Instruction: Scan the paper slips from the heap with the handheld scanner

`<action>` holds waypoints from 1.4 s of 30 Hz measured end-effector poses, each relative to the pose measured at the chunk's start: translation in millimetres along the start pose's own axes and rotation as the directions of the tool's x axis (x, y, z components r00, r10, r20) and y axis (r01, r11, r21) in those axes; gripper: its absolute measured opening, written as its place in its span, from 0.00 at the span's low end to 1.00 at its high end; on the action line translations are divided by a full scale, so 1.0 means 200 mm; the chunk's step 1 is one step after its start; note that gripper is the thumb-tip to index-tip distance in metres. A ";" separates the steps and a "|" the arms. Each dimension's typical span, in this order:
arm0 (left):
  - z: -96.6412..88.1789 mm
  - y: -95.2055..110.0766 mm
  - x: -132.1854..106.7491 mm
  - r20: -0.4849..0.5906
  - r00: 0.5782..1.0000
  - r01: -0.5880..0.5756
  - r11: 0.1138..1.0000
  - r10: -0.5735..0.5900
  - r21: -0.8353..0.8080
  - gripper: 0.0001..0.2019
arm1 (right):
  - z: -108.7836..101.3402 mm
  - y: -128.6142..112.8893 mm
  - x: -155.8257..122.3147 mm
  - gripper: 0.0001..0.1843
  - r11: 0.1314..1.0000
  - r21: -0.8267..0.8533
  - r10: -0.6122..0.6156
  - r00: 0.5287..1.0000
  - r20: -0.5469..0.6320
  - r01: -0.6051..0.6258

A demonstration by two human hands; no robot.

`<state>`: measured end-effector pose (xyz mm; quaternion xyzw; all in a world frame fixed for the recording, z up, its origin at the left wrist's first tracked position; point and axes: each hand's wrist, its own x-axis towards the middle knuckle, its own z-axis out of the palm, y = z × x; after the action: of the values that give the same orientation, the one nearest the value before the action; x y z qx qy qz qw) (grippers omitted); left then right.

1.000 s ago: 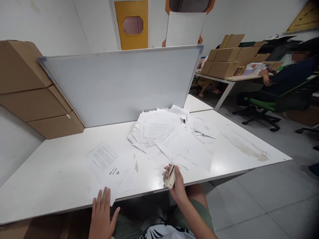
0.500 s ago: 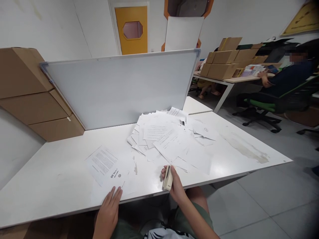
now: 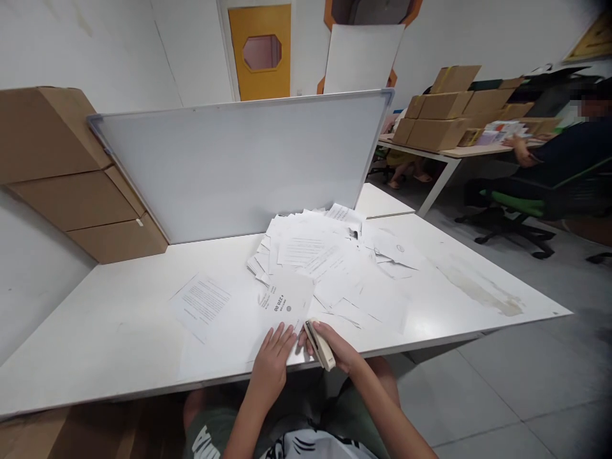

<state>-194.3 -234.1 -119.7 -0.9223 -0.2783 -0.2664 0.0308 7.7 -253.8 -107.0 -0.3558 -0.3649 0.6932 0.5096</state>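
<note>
My left hand (image 3: 273, 354) lies flat with its fingers outstretched on the lower edge of a printed paper sheet (image 3: 292, 292), which carries large figures. Right beside it, my right hand (image 3: 329, 344) is wrapped round a cream stapler (image 3: 319, 346), whose jaw end points toward the sheet's near corner. Whether the jaws touch the paper I cannot tell. Beyond both hands spreads a loose pile of papers (image 3: 310, 242). To the left, another printed sheet (image 3: 203, 303) lies on the white table (image 3: 119, 331).
A whiteboard (image 3: 239, 169) stands upright along the table's back, beside stacked cardboard boxes (image 3: 115, 239) at the left. On the right, a seated person (image 3: 564, 153) is at another desk with more boxes (image 3: 440, 132). The table's front edge runs just under my hands.
My left hand has slid right, bringing the sheet with large figures along, off the left-hand sheet. The stapler in my right hand has turned, its jaw end swinging left toward the sheet.
</note>
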 end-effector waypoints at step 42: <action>-0.04 -0.03 0.10 -0.192 0.884 -0.399 0.902 0.426 0.165 0.14 | -0.15 0.07 0.10 0.41 0.913 0.145 0.359 0.919 0.165 -0.382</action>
<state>-186.5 -220.5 -103.9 -0.9208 -0.0858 -0.3384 0.1738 23.6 -234.0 -136.4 -0.3249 -0.2622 0.8290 0.3720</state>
